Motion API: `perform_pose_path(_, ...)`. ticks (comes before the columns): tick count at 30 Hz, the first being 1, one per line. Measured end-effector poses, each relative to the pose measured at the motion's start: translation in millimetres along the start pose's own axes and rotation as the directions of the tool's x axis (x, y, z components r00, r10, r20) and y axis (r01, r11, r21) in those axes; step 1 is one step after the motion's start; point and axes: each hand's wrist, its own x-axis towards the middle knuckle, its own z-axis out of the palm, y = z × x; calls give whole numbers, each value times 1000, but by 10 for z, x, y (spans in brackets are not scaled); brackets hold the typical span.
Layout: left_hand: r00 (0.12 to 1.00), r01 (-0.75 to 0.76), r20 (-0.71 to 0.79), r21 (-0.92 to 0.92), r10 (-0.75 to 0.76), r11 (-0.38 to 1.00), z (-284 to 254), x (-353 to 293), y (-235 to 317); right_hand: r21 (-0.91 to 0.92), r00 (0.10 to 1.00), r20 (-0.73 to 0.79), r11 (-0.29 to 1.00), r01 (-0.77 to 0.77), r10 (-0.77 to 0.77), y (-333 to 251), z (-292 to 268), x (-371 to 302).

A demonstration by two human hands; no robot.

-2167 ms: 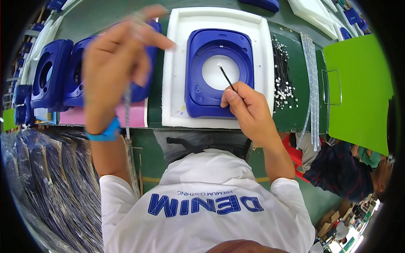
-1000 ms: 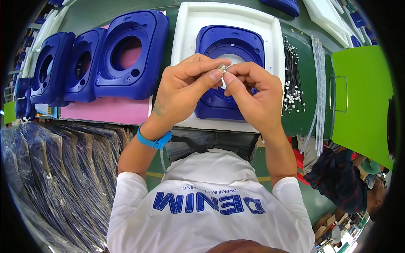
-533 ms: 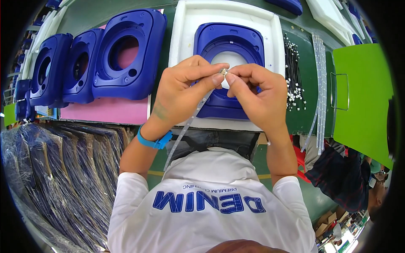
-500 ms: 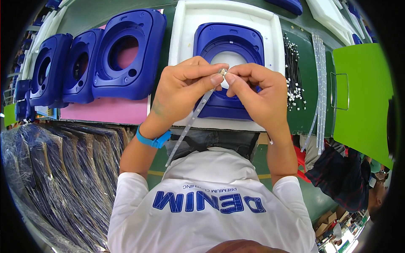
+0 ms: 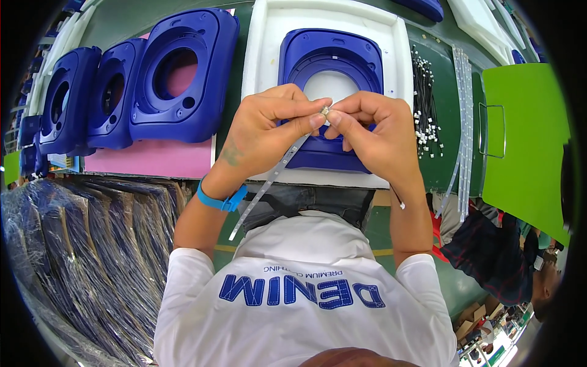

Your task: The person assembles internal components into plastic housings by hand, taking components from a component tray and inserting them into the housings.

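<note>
The white tray (image 5: 400,67) holds a blue frame (image 5: 327,157) — above it, the left hand (image 5: 266,125) pinches a pale strip (image 5: 269,181), the right hand (image 5: 379,128) a thin cable (image 5: 398,199).

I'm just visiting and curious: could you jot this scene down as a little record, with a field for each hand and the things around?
Left hand: pinches one end of a light strip, its rest hanging toward the lap
Right hand: fingertips at that same end, with a thin cable, mostly hidden; a white plug shows near the wrist
Beneath: blue frame in a white tray
To the left: three more blue frames, pink sheet
To the right: cable pile, more strips, green panel
</note>
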Motion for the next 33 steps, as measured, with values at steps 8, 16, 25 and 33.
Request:
perform_pose_path(8, 904, -191, -367, 111, 219, 975, -297, -28, 198, -463, 807, 42, 704, 538, -589, 153, -247, 61)
perform_pose_path(16, 966, -222, -100, 147, 238, 964, -60, -96, -33, -683, 816, 72, 568, 459, -573, 310, -375, 599)
perform_pose_path(25, 978, -160, -101, 203, 183, 966, 62, -130, -186, -815, 650, 71, 332, 475, -756, 583, -362, 933)
perform_pose_path(33, 981, -145, -95, 231, 171, 962, 51, -144, -199, -830, 588, 141, 229, 508, -796, 562, -332, 973)
